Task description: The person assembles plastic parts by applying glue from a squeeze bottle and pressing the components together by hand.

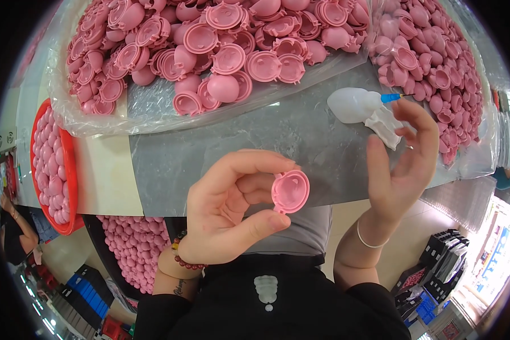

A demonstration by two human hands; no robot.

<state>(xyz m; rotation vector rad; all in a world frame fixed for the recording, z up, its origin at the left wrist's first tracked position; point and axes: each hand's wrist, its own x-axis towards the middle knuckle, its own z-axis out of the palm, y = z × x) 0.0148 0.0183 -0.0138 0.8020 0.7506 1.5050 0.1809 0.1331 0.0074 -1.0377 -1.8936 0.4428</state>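
Observation:
My left hand point(226, 207) holds a small round pink plastic half-shell point(291, 191) between thumb and fingertips, its hollow side facing up toward me. Over the right side of the grey table, my right hand point(405, 153) is open, thumb and fingers apart. Close to its fingertips lies a white squeeze bottle point(354, 105) with a blue nozzle tip point(390, 98), on its side. A crumpled white tissue point(384, 126) sits against the bottle, between my right thumb and fingers; whether a finger touches it, I cannot tell.
Pink half-shells point(224, 59) heap on clear plastic sheeting at the far side, with a second heap point(436, 73) at right. A red tub point(68, 170) of pink balls stands at left. Below the table edge is a black bin point(133, 249) of pink pieces. Another person's arm point(17, 218) shows far left.

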